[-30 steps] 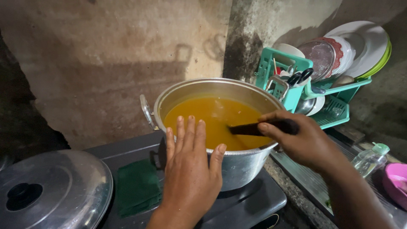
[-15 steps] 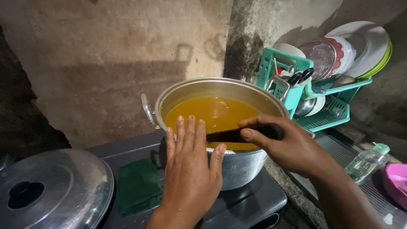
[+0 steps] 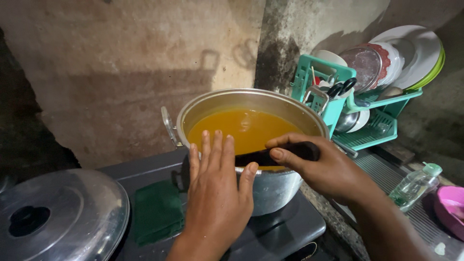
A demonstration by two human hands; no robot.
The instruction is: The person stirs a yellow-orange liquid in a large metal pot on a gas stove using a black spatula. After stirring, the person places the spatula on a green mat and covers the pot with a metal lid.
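A large metal pot full of orange-yellow liquid stands on a dark stove. My left hand is spread flat, fingers apart, over the pot's near wall and rim. My right hand grips a dark utensil handle that lies across the near rim; the utensil's working end is hidden. Both hands are close together at the front of the pot.
A glass lid with a black knob lies at the lower left, next to a green cloth on the stove. A teal dish rack with plates stands at the right. A clear bottle and pink bowl sit lower right.
My right hand has drawn the dark utensil leftward along the near rim, toward my left hand. The left hand has stayed on the pot.
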